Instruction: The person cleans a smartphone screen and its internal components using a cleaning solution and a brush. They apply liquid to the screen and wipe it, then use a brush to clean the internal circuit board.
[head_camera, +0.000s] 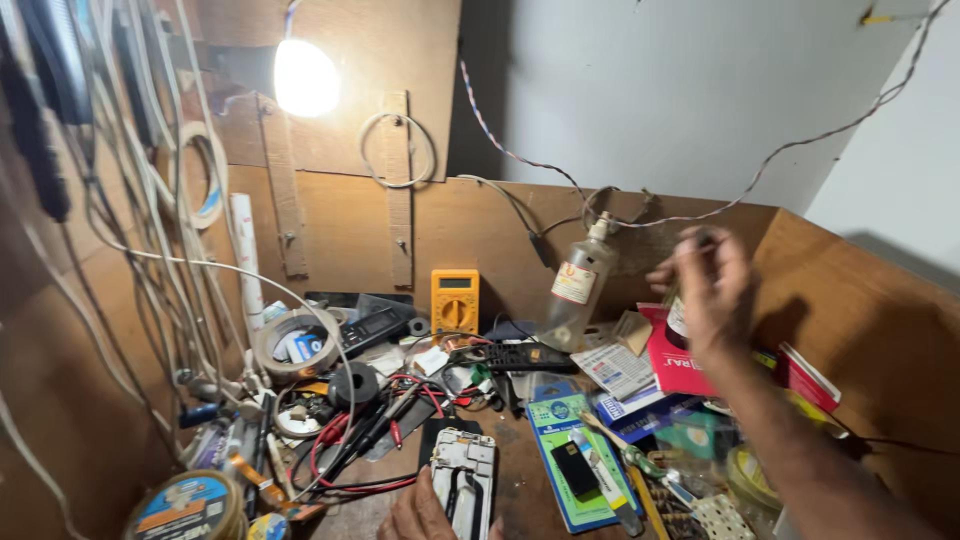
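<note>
My left hand (418, 512) rests at the bottom edge of the view, fingers against an opened phone body (463, 482) that lies flat on the cluttered wooden bench. My right hand (708, 285) is raised at the right, blurred, with its fingers closed around a small dark bottle (678, 322) that has a white label. A tall clear plastic bottle (577, 290) with a nozzle leans against the back board just left of that hand.
A yellow multimeter (455, 300) stands at the back. A tape roll (297, 343), red and black leads (350, 440), blister packs (580, 460), a red box (672, 365) and a solder reel (188, 508) crowd the bench. Cables hang at left beside a lit bulb (306, 78).
</note>
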